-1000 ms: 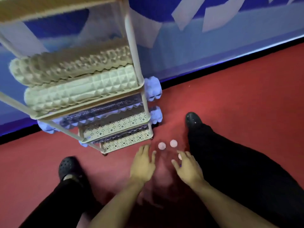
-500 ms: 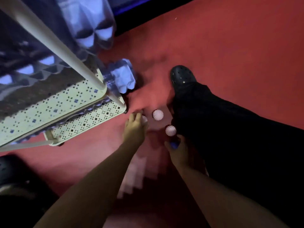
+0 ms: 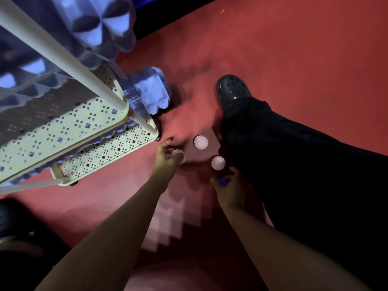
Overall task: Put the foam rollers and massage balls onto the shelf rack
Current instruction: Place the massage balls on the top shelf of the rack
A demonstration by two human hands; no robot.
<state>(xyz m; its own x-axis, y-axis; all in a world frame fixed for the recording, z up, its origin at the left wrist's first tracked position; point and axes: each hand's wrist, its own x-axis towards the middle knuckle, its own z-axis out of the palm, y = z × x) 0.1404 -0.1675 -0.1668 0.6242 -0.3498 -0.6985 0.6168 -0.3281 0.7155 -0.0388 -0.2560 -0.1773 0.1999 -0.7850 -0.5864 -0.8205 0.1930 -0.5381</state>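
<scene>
Three spiky pink massage balls lie on the red floor beside the cream shelf rack [image 3: 69,131]. My left hand [image 3: 167,157] curls around the nearest pink ball [image 3: 179,155], fingers wrapped over it. A second pink ball [image 3: 201,142] sits free just beyond, and a third pink ball [image 3: 218,162] lies in front of my right hand [image 3: 230,189]. That hand is closed on a small blue ball [image 3: 222,181], mostly hidden by the fingers. Blue foam rollers [image 3: 150,93] rest on the rack's lower shelves.
My right leg in black trousers and a black clog [image 3: 233,90] stands close to the right of the balls. The left foot [image 3: 12,219] is at the lower left. The rack's corner post and wheel [image 3: 156,137] are just left of my left hand.
The view has dropped closer to the floor. My left hand went from hovering to closing over the nearest pink ball, and my right hand took hold of a blue ball.
</scene>
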